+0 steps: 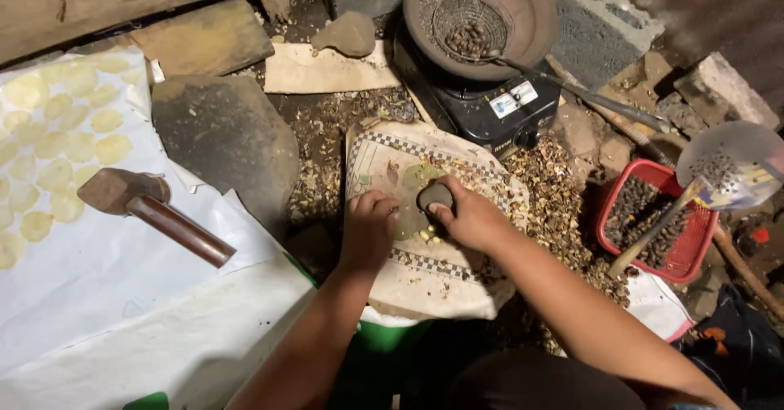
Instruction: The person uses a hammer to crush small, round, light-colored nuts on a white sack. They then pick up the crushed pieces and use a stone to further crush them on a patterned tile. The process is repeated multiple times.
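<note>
Dim earthen floor [327, 124], littered with pale husk fragments, seen from above. At top: dark round pan [523, 2] on small black stove [498, 104]; wire-mesh scoop [469, 18] resting inside pan, holding a heap of dark roasted seeds. Grey concrete block [596, 26] behind stove. At right: red plastic basket [690, 238], slotted walls, part-filled with dark seeds; wooden-handled perforated metal skimmer [731, 161] lying across it, a few seeds on its disc. At centre: flat slab wrapped in worn cloth with chequered border [425, 255], serving as bench. Right hand [465, 214] closed around smooth dark rounded stone [435, 195], stone pressed down on slab. Left hand [369, 222] fingers curled, knuckles up, touching slab just beside stone; whether anything pinched underneath cannot be told. Several small pale kernels [429, 234] on cloth between the hands. Greenish patch under stone, nature unclear. At left: large white sheets [98, 279], smooth, slightly creased; rows of thin, pale yellow flattened discs [57, 144] laid out on upper sheet, row cut off by left edge. Hammer-like tool [151, 206] on sheet, blunt brownish head, round dark wooden handle. Dark flat stone slab [224, 144] between sheets and cloth. Piece of cardboard [327, 71] and lumpy grey rock [347, 34] near top. Lower right corner too dark to resolve.
</note>
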